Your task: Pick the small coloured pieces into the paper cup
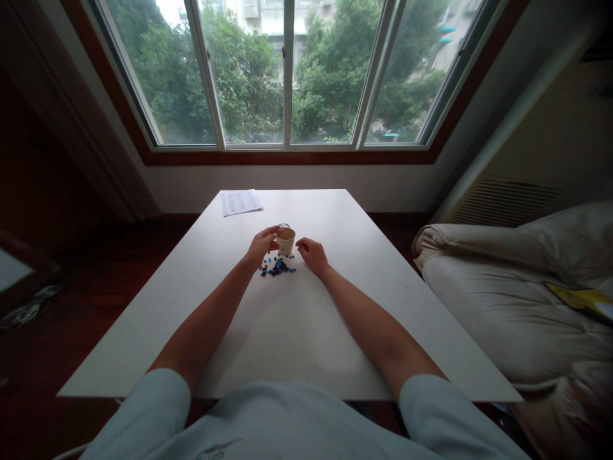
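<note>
A beige paper cup [287, 243] stands upright on the white table, its opening facing up. My left hand [264, 244] grips the cup's left side, thumb and fingers around its wall. Just right of the cup, my right hand [313, 252] has its fingers curled into a pinch. Whatever may be between those fingertips is too small to tell. In front of the cup lies a loose pile of small blue and dark reddish-brown pieces [278, 268], with a few scattered around it. A thin dark loop [285, 225] shows behind the cup's rim.
The white table [297, 345] reaches from my body towards the window. Printed paper sheets [241, 202] lie at its far left corner. To the right of the table stands a cream padded sofa [479, 313] with a yellow and black item [582, 299] on it.
</note>
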Tool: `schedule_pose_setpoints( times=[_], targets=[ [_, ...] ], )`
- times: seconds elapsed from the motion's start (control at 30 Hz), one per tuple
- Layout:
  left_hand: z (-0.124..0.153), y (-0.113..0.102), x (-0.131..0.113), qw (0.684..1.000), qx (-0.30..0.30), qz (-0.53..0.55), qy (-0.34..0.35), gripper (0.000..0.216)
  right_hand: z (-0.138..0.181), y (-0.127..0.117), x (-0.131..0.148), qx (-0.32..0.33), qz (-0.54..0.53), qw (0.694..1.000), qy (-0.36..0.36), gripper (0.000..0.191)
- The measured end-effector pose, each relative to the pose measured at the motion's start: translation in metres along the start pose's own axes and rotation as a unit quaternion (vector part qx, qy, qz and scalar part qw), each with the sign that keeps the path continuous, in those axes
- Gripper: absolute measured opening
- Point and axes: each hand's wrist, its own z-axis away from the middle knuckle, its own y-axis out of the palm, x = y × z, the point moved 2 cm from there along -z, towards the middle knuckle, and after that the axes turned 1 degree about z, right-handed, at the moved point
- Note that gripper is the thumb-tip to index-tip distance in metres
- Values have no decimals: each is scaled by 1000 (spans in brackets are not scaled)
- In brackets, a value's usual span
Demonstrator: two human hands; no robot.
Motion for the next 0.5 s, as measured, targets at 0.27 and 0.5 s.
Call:
schedule_pose_setpoints(
  times=[0.27, 0.5],
  targets=[
    [11, -29, 14, 888, 32, -410, 207, 19, 4, 8, 18, 166, 63, 981, -80, 22],
    [7, -65, 48, 831, 41, -522, 189, 21, 10, 11, 33, 246, 116, 958, -96, 49]
  ],
)
